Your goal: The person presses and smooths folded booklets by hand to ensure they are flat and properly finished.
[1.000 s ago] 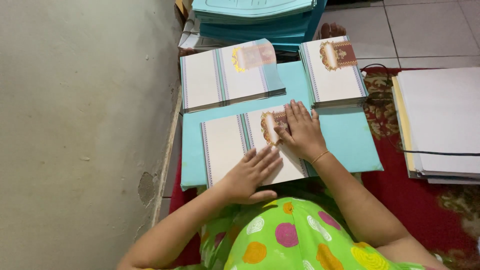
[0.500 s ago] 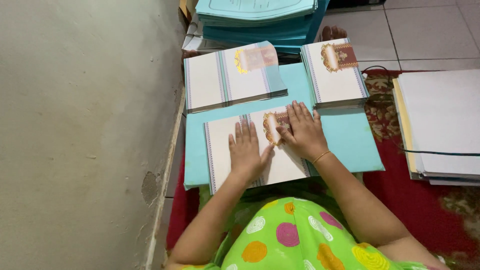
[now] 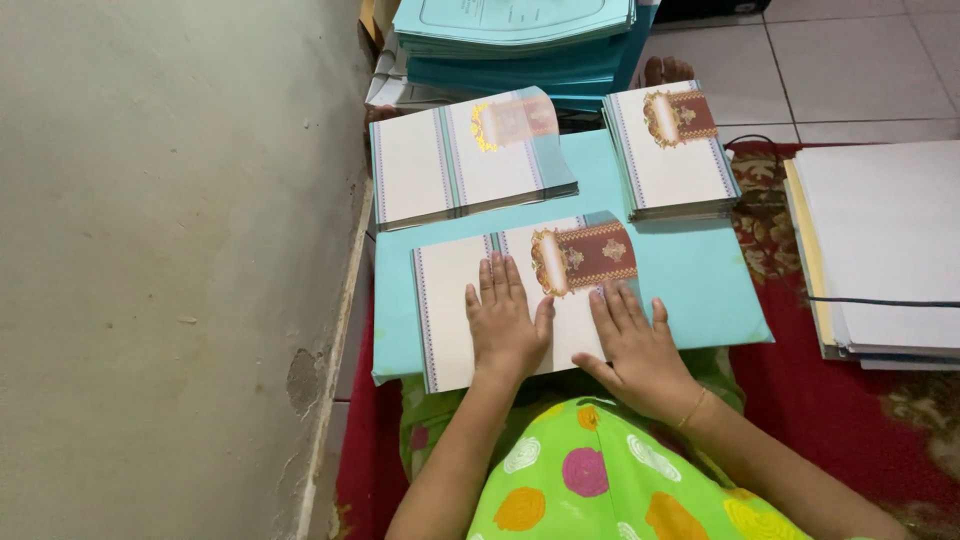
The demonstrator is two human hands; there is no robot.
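Observation:
A white card with striped borders and a maroon and gold ornament lies flat on a light blue board across my lap. My left hand rests palm down on the card's middle, fingers together. My right hand lies flat beside it on the card's lower right part, just under the ornament. Neither hand grips anything. An unfolded stack of the same cards sits behind on the left, and a folded stack sits behind on the right.
A pile of light blue folders stands at the back. A stack of white and yellow sheets lies on the red patterned carpet at right. A plain wall runs along the left. Tiled floor lies beyond.
My left hand slid from the card's lower left edge onto its middle. My right hand moved down off the ornament to the card's lower right, uncovering it.

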